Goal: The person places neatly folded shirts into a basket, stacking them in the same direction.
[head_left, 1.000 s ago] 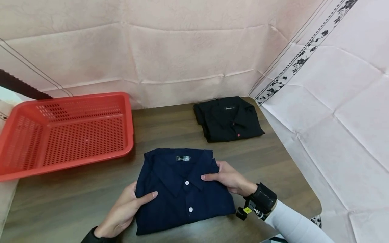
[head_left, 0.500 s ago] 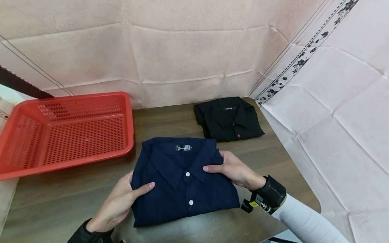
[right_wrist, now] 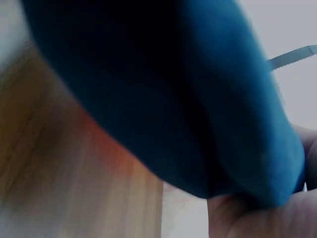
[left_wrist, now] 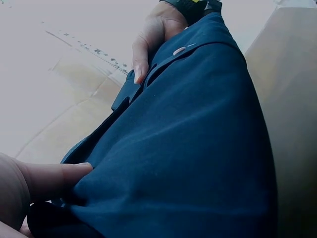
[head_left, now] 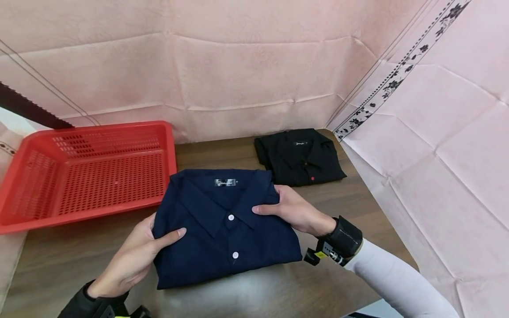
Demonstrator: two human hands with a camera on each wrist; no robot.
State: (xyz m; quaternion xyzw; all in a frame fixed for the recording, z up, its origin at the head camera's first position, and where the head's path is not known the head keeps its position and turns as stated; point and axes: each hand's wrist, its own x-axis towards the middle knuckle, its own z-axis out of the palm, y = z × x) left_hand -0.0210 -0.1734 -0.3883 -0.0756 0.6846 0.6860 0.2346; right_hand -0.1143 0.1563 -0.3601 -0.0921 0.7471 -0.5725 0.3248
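A folded navy shirt (head_left: 203, 247) with white buttons and a collar label is held up off the table between both hands. My left hand (head_left: 133, 254) grips its left edge, thumb on top and fingers hidden underneath. At the right edge, near the collar, my right hand (head_left: 296, 210) pinches the cloth the same way, its thumb lying on the front. The left wrist view shows the shirt (left_wrist: 183, 144) stretching from one hand to the other. From the right wrist, the shirt's underside (right_wrist: 148, 99) appears blurred above the wooden surface.
A red perforated plastic basket (head_left: 107, 212) stands at the left of the wooden table (head_left: 222, 300). A folded black shirt (head_left: 302, 159) lies at the back right. Pale cloth (head_left: 254, 75) hangs behind the table and along the right side.
Both hands have lifted the navy shirt away from the front edge and shifted it left, toward the basket. The black shirt and basket stay put.
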